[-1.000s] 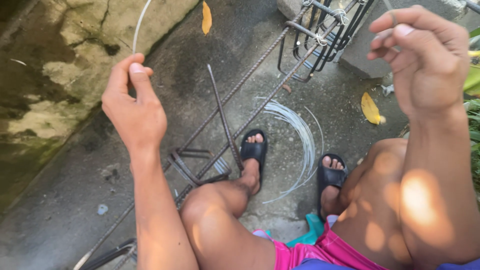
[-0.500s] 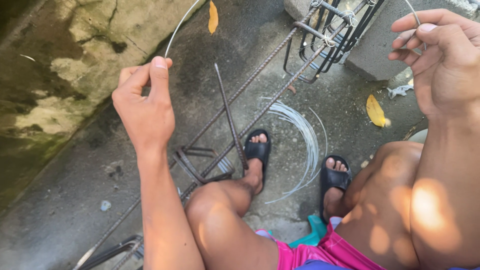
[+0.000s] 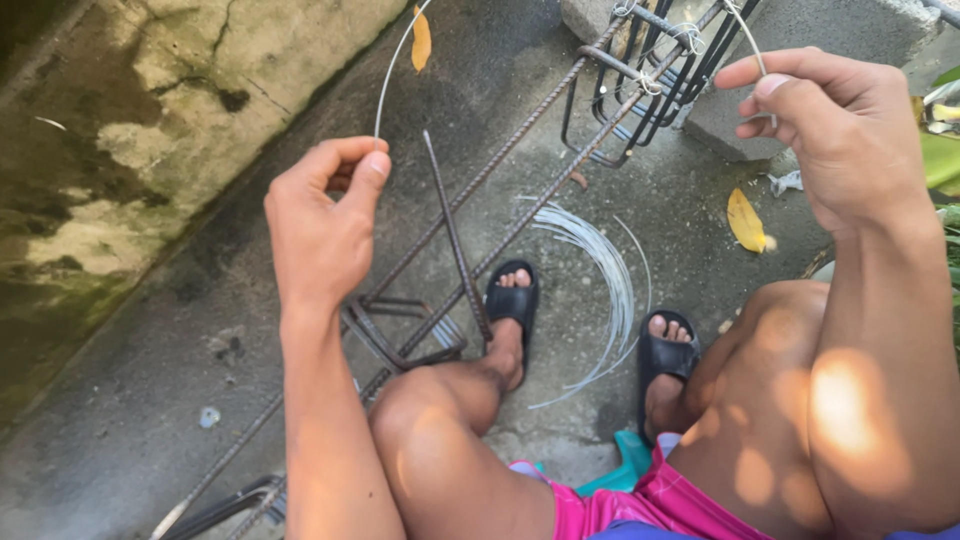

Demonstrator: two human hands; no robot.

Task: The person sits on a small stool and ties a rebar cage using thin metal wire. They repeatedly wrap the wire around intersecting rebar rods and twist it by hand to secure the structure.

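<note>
Both hands pinching one wire arching overhead: left hand fingers closing on its end, right hand now lowering, gripping the other end above the rebar cage.

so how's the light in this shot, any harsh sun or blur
Head view: dappled sun spots fall on the right forearm and thigh, the rest sits in soft shade; the left hand, right hand and thin wire look sharp, with no obvious blur; slight wide-angle stretch shows at the edges.
</note>
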